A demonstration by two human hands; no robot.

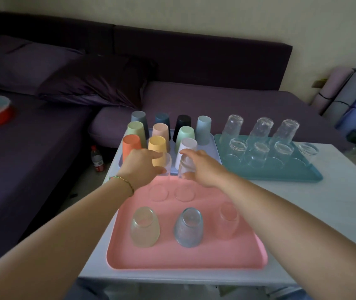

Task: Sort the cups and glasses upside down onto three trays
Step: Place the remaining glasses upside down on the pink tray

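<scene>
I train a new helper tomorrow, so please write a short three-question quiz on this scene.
1. True or false: both hands are empty.
2. How many tinted glasses stand in the near row of the pink tray?
3. Which tray holds the coloured cups? A pink tray, B lavender tray, C teal tray.
Key: 1 false, the left hand and the right hand each grip a clear glass; 2 three; 3 B.

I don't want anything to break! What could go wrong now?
The left hand and right hand hold the left clear drinking glass and the right clear drinking glass close together at the far edge of the pink plastic tray; they might clink. The yellow plastic cup and white plastic cup stand just behind the hands and could get knocked over.
</scene>
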